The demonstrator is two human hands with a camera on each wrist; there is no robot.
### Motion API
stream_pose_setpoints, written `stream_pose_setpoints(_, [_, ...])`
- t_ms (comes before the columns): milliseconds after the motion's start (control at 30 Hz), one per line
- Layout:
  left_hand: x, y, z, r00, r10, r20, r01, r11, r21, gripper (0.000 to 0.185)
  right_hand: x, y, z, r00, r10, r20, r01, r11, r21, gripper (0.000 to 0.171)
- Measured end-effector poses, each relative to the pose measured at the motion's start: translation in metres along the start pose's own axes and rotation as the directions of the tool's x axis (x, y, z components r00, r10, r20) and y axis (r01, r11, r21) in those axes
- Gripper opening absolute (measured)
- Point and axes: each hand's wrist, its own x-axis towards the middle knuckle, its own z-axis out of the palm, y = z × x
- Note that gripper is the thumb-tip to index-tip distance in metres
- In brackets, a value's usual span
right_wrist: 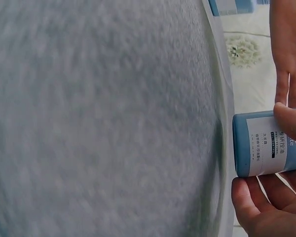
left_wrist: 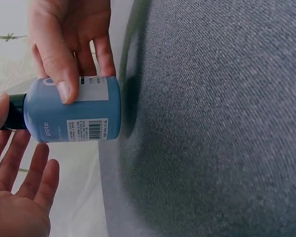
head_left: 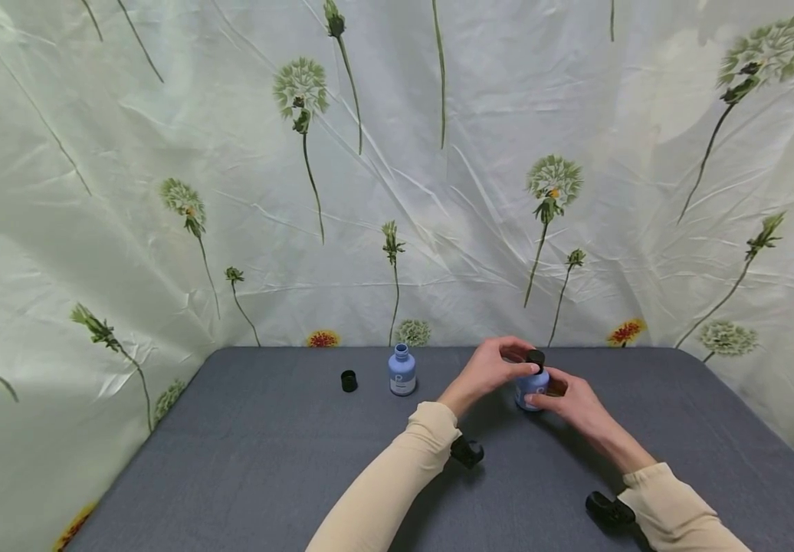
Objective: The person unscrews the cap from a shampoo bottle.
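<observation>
Toward the right of the table, a small blue bottle (head_left: 523,397) with a white label stands upright between both hands. My left hand (head_left: 490,373) pinches its black cap (head_left: 536,358) between thumb and fingers; the cap sits at the bottle's neck. Around the bottle's body, my right hand (head_left: 582,405) grips with the thumb on the near side. In the left wrist view, a barcode label (left_wrist: 88,130) shows on the bottle's side. Whether the base touches the cloth is hard to tell.
A second blue bottle (head_left: 402,372) stands uncapped left of the hands. Beside it, a loose black cap (head_left: 349,381) lies on the dark grey tablecloth (head_left: 266,460). A white curtain (head_left: 231,153) with dandelion prints hangs behind the table.
</observation>
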Motion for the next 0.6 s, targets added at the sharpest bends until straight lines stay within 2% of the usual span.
stream_pose_setpoints(233, [-0.003, -0.001, -0.004, 1.000, 0.010, 0.000, -0.010, 1.000, -0.007, 0.028, -0.002, -0.003, 0.005, 1.000, 0.013, -0.006, -0.013, 1.000, 0.005, 0.072])
stream_pose_setpoints(600, [-0.011, 0.007, -0.017, 1.000, 0.029, -0.004, -0.029, 1.000, -0.009, 0.027, -0.005, -0.014, 0.012, 0.999, -0.002, -0.040, 0.005, 0.998, 0.062, 0.069])
